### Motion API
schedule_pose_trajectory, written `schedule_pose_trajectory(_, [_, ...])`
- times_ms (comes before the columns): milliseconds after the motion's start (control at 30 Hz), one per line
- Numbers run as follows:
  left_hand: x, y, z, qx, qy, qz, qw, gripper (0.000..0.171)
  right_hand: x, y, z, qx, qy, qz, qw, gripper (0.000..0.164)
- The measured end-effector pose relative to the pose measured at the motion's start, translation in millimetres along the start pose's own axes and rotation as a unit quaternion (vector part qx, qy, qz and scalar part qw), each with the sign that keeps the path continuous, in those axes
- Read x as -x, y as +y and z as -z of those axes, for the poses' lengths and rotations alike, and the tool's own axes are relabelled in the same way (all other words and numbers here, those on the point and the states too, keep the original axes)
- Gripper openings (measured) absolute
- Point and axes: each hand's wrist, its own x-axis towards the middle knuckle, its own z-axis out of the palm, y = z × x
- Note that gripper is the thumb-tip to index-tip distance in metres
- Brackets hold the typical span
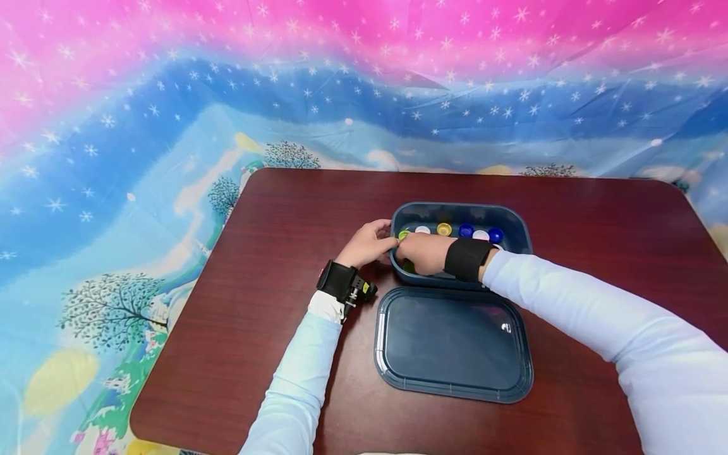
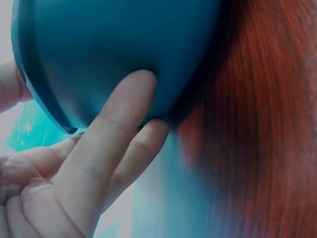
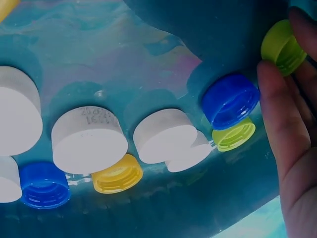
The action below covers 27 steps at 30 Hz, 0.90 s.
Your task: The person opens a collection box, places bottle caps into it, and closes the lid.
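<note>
A dark blue-grey plastic box [image 1: 461, 212] holds bottle caps in several colours. My left hand [image 1: 364, 245] grips the box's left end, thumb at the rim and fingers along the outer wall [image 2: 119, 44]. Inside that end is my right hand [image 1: 423, 253], pinching a light green bottle cap [image 3: 283, 48] between fingertips. Close by its fingers lie a blue cap [image 3: 230, 101] and another light green cap [image 3: 234, 135]. White caps [image 3: 89, 141], a yellow cap [image 3: 117, 174] and a second blue cap [image 3: 45, 185] stretch further along the box.
The box's dark lid [image 1: 455, 344] lies flat on the brown wooden table [image 1: 273, 253], just in front of the box. My right forearm [image 1: 591, 316] crosses over the box's front right corner. A patterned cloth [image 1: 364, 95] hangs behind the table.
</note>
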Motion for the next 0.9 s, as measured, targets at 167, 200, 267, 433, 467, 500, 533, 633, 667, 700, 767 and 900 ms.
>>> schedule_pose_trajectory(167, [-1.0, -0.6, 0.5, 0.001, -0.002, -0.003, 1.0000, 0.051, 0, 1, -1, 0.011, 0.010, 0.014, 1.000, 0.024])
schedule_pose_trajectory(200, [-1.2, -0.7, 0.6, 0.001, -0.002, -0.002, 1.0000, 0.052, 1, 1, -2, 0.012, 0.011, 0.016, 1.000, 0.024])
schedule_pose_trajectory(267, [-1.4, -0.9, 0.9, 0.002, -0.003, -0.002, 1.0000, 0.052, 1, 1, -2, 0.013, 0.014, 0.019, 1.000, 0.025])
schedule_pose_trajectory(433, [-1.3, -1.6, 1.1, 0.004, -0.007, -0.002, 1.0000, 0.052, 3, 1, -2, 0.008, 0.011, 0.013, 1.000, 0.026])
schedule_pose_trajectory(467, [-1.2, -1.5, 0.9, 0.005, -0.007, -0.002, 1.0000, 0.052, 4, 0, -1, 0.006, 0.011, 0.012, 1.000, 0.026])
schedule_pose_trajectory(500, [-1.2, -1.2, 0.6, 0.006, -0.008, -0.001, 0.9999, 0.052, 5, 0, -1, 0.004, 0.011, 0.012, 1.000, 0.026])
schedule_pose_trajectory(533, [-1.1, -0.9, 0.4, 0.006, -0.007, -0.001, 1.0000, 0.051, 6, 0, 0, 0.001, 0.011, 0.012, 1.000, 0.027])
schedule_pose_trajectory(633, [-0.7, 0.2, -0.2, 0.006, -0.006, 0.002, 1.0000, 0.050, 10, 0, 2, -0.001, 0.020, 0.021, 1.000, 0.028])
schedule_pose_trajectory(667, [-0.8, 0.1, -0.2, 0.006, -0.006, 0.002, 1.0000, 0.050, 11, 0, 4, -0.001, 0.023, 0.025, 0.999, 0.028])
schedule_pose_trajectory(700, [-0.9, 0.0, -0.2, 0.007, -0.005, 0.003, 1.0000, 0.050, 12, -1, 6, -0.003, 0.026, 0.028, 0.999, 0.027])
schedule_pose_trajectory(767, [-0.9, -0.1, -0.2, 0.009, -0.005, 0.005, 0.9999, 0.050, 15, 0, 10, -0.002, 0.033, 0.032, 0.999, 0.025])
schedule_pose_trajectory(900, [-1.1, -0.1, -0.8, 0.013, -0.003, 0.013, 0.9998, 0.050, 24, -3, 20, -0.012, 0.042, 0.027, 0.999, 0.027])
